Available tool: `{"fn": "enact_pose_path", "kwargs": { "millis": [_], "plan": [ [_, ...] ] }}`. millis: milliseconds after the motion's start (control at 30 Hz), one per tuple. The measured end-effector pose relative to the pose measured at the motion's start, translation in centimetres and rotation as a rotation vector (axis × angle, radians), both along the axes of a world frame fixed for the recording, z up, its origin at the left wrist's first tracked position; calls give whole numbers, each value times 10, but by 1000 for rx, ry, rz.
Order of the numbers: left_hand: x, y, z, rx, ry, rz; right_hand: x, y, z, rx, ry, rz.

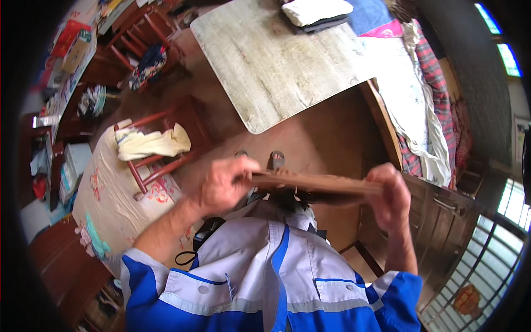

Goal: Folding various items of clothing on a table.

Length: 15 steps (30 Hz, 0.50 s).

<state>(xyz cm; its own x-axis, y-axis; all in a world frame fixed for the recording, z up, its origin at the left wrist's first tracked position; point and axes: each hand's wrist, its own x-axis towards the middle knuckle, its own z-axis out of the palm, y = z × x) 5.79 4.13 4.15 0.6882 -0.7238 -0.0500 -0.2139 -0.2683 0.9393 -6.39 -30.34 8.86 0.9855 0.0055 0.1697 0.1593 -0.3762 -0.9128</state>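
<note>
A brown cloth garment (315, 182), blurred by motion, is stretched between my two hands in front of my body. My left hand (228, 182) grips its one end, and my right hand (390, 193) grips the other. The cloth hangs over the floor, close to my sandalled feet, and its lower part is dark and hard to make out. Beyond it stands a table with a worn, light top (286, 66). On the table's far edge lies a folded stack of white and dark cloth (317, 14).
A red wooden chair (153, 166) with a cream cloth (153, 143) stands at the left, beside a flower-patterned cover (112, 191). Another chair (143, 41) holds dark patterned cloth. At the right are a bed with white sheets (398, 91) and a wooden door (431, 216).
</note>
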Motion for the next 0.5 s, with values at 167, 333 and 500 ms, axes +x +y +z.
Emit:
{"fn": "enact_pose_path", "kwargs": {
  "millis": [167,333,500],
  "plan": [
    [78,-50,67,-192,-373,104,51,-9,34,91,-108,-232],
    [108,-52,128,-299,-569,110,76,-9,69,-49,-360,-291],
    [125,-35,169,-285,-712,109,95,-3,104,-474,-402,-347]
  ]
}}
